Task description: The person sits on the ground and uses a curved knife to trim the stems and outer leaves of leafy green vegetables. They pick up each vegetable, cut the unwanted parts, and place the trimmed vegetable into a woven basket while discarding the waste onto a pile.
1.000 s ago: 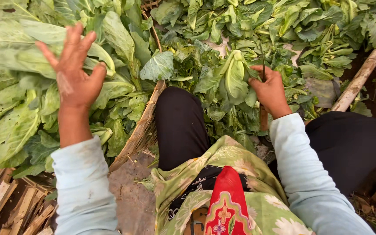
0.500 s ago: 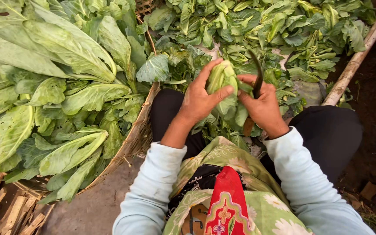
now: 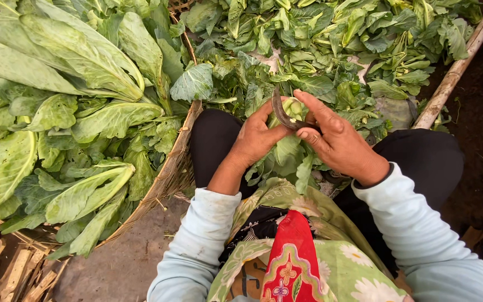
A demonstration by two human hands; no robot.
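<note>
**Hands trimming a leafy green over the lap**

Over the lap, just ahead of the knees, both hands are meeting on one small leafy vegetable (image 3: pixel 288 148). Left hand (image 3: pixel 257 140) is wrapping its fingers around the left side of the bunch, thumb pointing up toward the blade. Right hand (image 3: pixel 336 140) is closing on a curved dark blade (image 3: pixel 279 111), forefinger stretched along the top; the blade is arcing across the pale cut end of the vegetable and touching it. Loose outer leaves are hanging down between the wrists.

Surroundings, left: a woven basket (image 3: pixel 171 168) is standing beside the left knee, its rim running diagonally, heaped with large pale-green cabbage leaves (image 3: pixel 79 61) that are spilling past the edge. Wooden slats (image 3: pixel 6 271) are lying at the bottom left corner, beside bare ground.

Surroundings, ahead: a dense pile of darker green leaves (image 3: pixel 331 39) is covering the ground right up to the knees, touching the dark trousers. A bamboo pole (image 3: pixel 457 67) is running diagonally along the right edge of that pile, with dark soil beyond it.

Near view: light blue sleeves are covering both forearms; a green floral cloth with a red patterned panel (image 3: pixel 292 263) is lying across the lap. Packages, labels, signs: cannot make out any.
</note>
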